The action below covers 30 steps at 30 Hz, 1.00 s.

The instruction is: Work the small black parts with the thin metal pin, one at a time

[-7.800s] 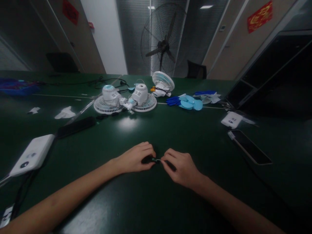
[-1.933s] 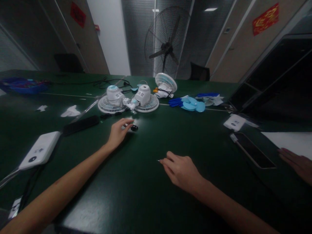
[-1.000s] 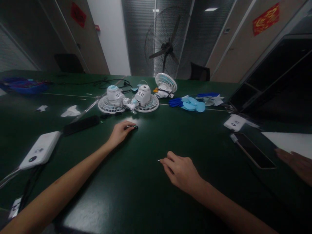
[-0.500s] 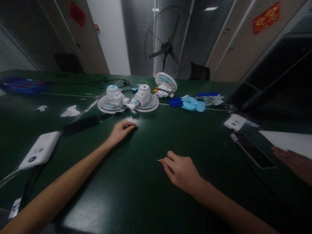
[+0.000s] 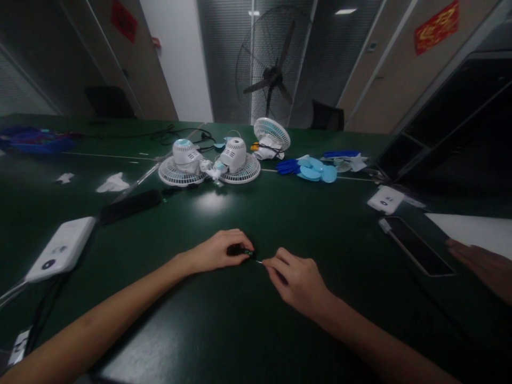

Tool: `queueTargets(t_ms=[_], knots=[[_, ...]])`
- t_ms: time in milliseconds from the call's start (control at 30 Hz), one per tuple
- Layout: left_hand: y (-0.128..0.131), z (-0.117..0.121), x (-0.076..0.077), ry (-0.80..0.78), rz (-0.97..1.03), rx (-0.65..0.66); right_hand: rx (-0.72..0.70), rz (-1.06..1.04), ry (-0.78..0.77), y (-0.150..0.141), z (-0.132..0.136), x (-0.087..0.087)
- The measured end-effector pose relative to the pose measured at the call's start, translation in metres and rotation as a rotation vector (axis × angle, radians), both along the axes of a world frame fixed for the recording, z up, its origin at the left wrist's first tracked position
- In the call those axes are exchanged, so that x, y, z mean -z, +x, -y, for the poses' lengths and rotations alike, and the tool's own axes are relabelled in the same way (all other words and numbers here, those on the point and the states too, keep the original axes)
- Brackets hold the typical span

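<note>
Near the middle of the dark green table (image 5: pixel 224 330), my left hand (image 5: pixel 220 250) pinches a small dark part (image 5: pixel 248 252) with a hint of green on it, too small to name. Just to its right, my right hand (image 5: pixel 298 277) holds a thin, pale metal pin-like piece (image 5: pixel 259 262) between thumb and forefinger. Its tip points left and lies close to the dark part; whether the two touch I cannot tell. The rest of the thin piece is hidden by my fingers.
Small white fans (image 5: pixel 240 160) lie at the back, beside blue fan blades (image 5: pixel 316 169). A white power bank (image 5: pixel 62 249) sits at the left, a phone (image 5: pixel 416 245) at the right. Another person's hand (image 5: pixel 480 266) rests at the right edge by a white sheet (image 5: pixel 472 226).
My left hand has come nearer and to the right, carrying the small dark part from below the fans to beside my right hand. The right hand has hardly moved.
</note>
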<state>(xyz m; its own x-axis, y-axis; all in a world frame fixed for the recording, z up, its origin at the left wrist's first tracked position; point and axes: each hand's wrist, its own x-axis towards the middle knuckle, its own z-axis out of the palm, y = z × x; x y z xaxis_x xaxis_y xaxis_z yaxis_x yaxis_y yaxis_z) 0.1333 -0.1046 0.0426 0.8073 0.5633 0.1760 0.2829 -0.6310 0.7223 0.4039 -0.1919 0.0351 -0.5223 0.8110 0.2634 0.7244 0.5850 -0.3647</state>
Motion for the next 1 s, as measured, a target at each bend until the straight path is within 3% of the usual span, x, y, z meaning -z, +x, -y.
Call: queueTargets(t_ms=[1000], knots=[[0.0084,0.0113,-0.0008,-0.064,0.009,0.063,-0.064,-0.048,0.047,-0.0004,-0.0017,0.0038]])
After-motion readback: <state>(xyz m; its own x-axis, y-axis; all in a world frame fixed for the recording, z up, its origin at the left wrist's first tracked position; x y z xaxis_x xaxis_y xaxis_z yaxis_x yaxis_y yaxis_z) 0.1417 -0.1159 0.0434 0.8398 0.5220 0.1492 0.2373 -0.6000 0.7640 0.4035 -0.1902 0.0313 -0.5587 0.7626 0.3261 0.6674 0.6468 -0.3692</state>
